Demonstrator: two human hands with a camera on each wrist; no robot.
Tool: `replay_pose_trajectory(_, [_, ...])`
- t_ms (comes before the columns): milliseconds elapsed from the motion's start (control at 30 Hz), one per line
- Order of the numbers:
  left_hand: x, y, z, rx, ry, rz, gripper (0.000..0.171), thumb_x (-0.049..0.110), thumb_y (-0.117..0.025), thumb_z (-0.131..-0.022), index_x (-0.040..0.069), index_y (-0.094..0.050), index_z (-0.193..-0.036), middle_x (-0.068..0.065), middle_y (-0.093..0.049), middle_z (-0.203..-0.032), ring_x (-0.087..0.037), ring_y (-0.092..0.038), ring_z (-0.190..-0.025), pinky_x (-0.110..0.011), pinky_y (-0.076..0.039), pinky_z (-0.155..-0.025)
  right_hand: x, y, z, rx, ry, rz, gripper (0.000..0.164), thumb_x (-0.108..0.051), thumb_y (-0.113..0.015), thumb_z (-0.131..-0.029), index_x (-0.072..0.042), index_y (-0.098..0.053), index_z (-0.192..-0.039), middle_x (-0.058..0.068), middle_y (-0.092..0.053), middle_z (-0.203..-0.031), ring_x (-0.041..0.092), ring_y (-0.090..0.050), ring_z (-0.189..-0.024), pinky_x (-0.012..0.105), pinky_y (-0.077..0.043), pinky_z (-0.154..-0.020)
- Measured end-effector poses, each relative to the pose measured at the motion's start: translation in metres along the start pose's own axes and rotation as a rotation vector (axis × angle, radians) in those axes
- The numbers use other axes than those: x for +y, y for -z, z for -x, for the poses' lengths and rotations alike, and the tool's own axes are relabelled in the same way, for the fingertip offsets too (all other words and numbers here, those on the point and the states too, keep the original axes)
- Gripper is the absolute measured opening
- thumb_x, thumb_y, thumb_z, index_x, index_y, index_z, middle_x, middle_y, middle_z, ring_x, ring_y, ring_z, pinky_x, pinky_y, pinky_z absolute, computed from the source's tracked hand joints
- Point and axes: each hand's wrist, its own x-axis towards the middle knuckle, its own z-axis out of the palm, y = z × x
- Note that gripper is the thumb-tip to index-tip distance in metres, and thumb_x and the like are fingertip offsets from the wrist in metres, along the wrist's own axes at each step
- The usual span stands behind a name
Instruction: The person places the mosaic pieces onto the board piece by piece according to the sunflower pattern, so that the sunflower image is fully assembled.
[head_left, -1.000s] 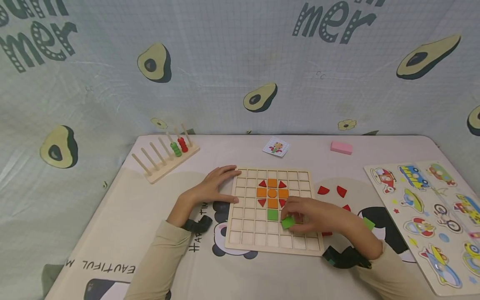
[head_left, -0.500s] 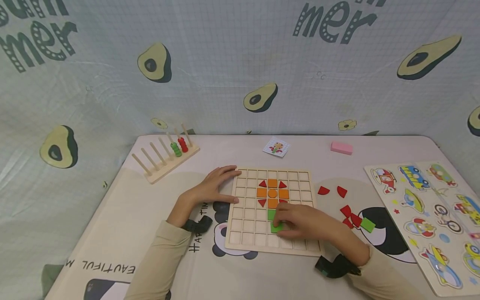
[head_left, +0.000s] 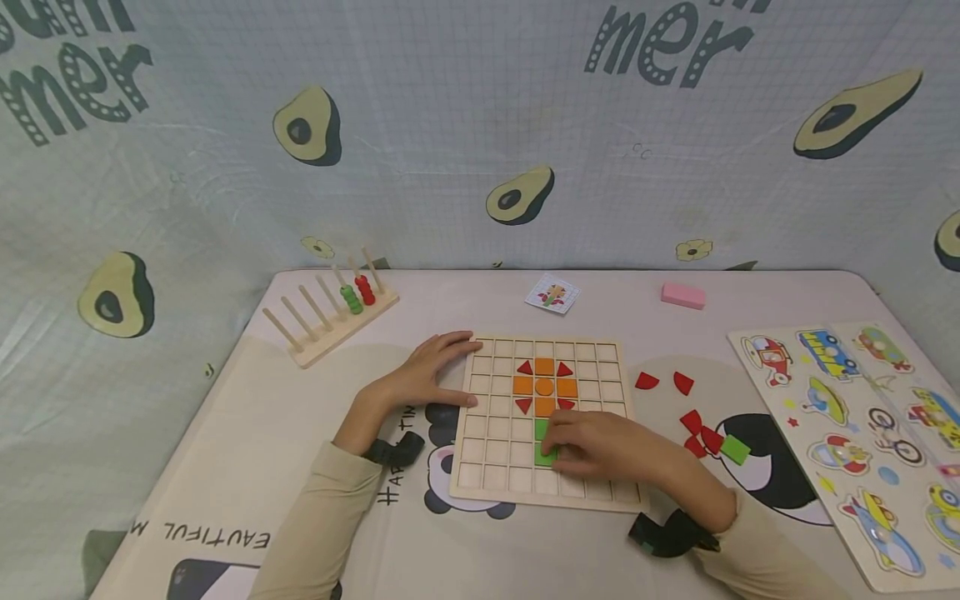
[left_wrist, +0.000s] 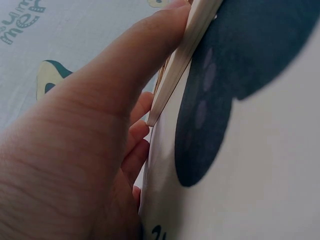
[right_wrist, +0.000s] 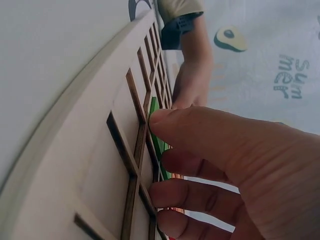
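Note:
My right hand is over the lower middle of a wooden grid board. Its thumb and index finger pinch a green square tile, which lies at a cell just below another green square. The fingers partly cover both squares. Above them, orange squares form a cross around an orange circle, with red pieces at its corners. My left hand rests at the board's left edge, fingers and thumb spread and touching the rim.
Several red pieces and a green square lie right of the board. Farther right is a picture puzzle board. A pattern card, a pink block and a peg stand with beads sit toward the back.
My right hand has brought the green tile left across the board, to the cell below the other green square. The left hand stays at the rim.

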Motion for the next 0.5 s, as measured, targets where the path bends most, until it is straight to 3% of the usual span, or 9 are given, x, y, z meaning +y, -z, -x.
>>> replay_pose_trajectory(500, [0.0015,0.0009,0.0005,0.013,-0.035,0.005,0.083,0.037,-0.081,-0.078,0.014,-0.042,-0.148,-0.011,-0.027,-0.158,-0.035,-0.017,-0.147,-0.057,-0.013,-0.117,0.0045,0.0094,0.0049,0.003,-0.044,-0.030,0.011,-0.016,-0.068,-0.090,-0.017,-0.073,-0.100,-0.009,-0.061,-0.095,0.008,-0.055,-0.086,0.022,-0.052,-0.077])
